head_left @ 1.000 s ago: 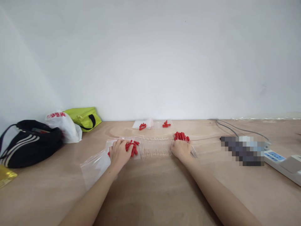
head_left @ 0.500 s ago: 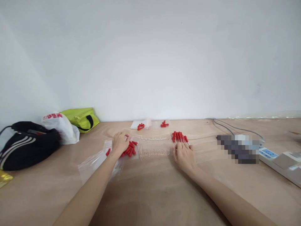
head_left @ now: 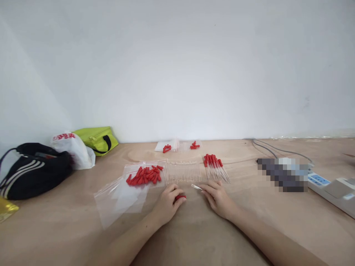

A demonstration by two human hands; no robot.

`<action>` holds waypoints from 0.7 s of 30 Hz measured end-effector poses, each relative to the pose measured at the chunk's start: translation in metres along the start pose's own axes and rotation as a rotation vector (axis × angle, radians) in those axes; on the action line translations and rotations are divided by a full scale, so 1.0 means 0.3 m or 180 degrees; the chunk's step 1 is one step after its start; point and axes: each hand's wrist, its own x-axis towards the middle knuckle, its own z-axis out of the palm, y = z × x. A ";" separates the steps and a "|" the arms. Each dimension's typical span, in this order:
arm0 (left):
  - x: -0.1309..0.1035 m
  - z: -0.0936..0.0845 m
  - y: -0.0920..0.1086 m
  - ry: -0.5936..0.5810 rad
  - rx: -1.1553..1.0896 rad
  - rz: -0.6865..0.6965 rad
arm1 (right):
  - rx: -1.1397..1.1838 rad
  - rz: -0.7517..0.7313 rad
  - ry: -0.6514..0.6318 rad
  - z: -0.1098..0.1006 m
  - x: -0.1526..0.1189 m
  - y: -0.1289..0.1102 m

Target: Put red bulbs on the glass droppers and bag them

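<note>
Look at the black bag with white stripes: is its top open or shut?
Open: the top of the black bag gapes, and something reddish shows inside.

Through the head camera I made this out as an improvised work corner, though I could not tell whether it belonged to a home or a small workshop. A wooden table met a plain pale wall. The row of clear tubes was my landmark: left of it lay a pile of red rubber caps on plastic bags, like small-parts handwork. Farther left I saw a black sports bag, a white carrier bag and a lime bag; well to its right, a power strip.
</note>
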 end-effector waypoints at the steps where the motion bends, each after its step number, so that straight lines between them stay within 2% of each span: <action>1: 0.002 -0.002 -0.002 0.0039 -0.0022 0.0039 | 0.0040 0.0003 -0.0063 -0.003 0.002 -0.007; 5: 0.001 -0.017 0.005 0.0197 -0.0077 0.0054 | 0.0253 0.0012 -0.0164 -0.014 0.005 -0.034; 10: -0.002 -0.028 0.025 0.0061 -0.0165 -0.0058 | 0.0391 0.0014 -0.0252 -0.018 0.006 -0.054; 21: -0.003 -0.002 0.005 0.0120 -0.0301 0.0166 | 0.0308 -0.0153 -0.0178 -0.014 0.012 -0.063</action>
